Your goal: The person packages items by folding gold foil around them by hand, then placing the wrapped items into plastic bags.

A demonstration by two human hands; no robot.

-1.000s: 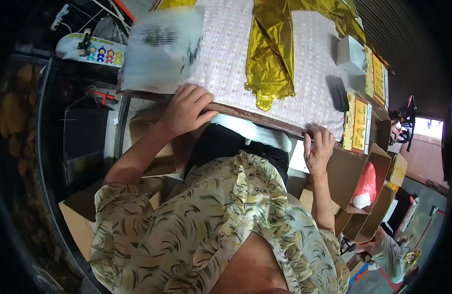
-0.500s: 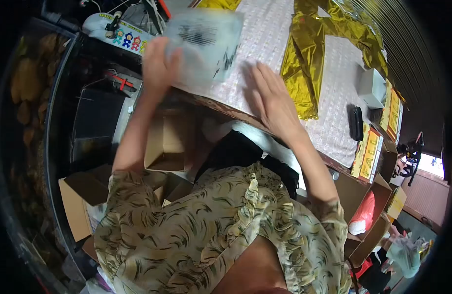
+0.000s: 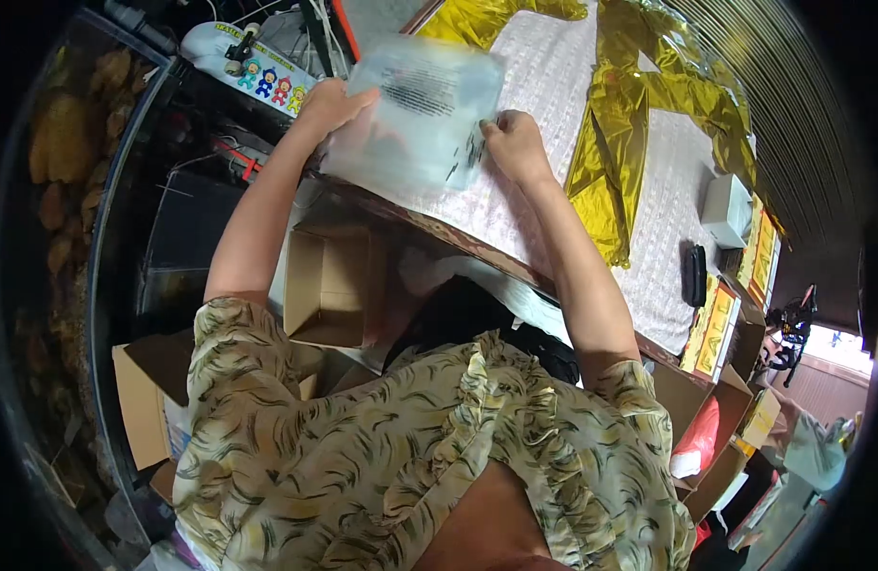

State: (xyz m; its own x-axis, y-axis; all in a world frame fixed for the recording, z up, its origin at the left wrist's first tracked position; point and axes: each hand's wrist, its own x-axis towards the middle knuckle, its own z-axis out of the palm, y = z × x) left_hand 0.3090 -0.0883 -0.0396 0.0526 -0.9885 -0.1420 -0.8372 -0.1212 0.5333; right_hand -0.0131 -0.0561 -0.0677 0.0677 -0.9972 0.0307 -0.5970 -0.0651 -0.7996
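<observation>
The left hand (image 3: 329, 100) closes its grip on the left edge of a clear plastic bag (image 3: 415, 114), fingers curled over the top of the film and the thumb hidden under it. The right hand (image 3: 515, 145) pinches the bag's right edge near its lower corner, with the fingertips pressed together on the plastic. Between the two hands the bag is stretched flat, low over the near left part of the tabletop (image 3: 543, 86); whether it touches the cloth cannot be told.

The bag is see-through with a bluish sheen. It has a block of black print near its top and more black marks by the right hand, too blurred to read. Nothing lies between the hands and the bag.

Just right of the right hand a gold foil balloon (image 3: 639, 124) sprawls over the pale patterned cloth, and another gold piece (image 3: 491, 14) lies beyond the bag at the far edge. Further right are a small white box (image 3: 727, 209), a black oblong object (image 3: 694, 276) and yellow printed cards (image 3: 715, 324) at the tabletop's end.

Beside the left hand, off the tabletop, a white board with cartoon figures (image 3: 258, 71) sits among cables. Below the tabletop's edge, between the forearms, an open cardboard box (image 3: 329, 285) stands on the floor. At the lower right a red bag (image 3: 700, 443) rests in another carton.
</observation>
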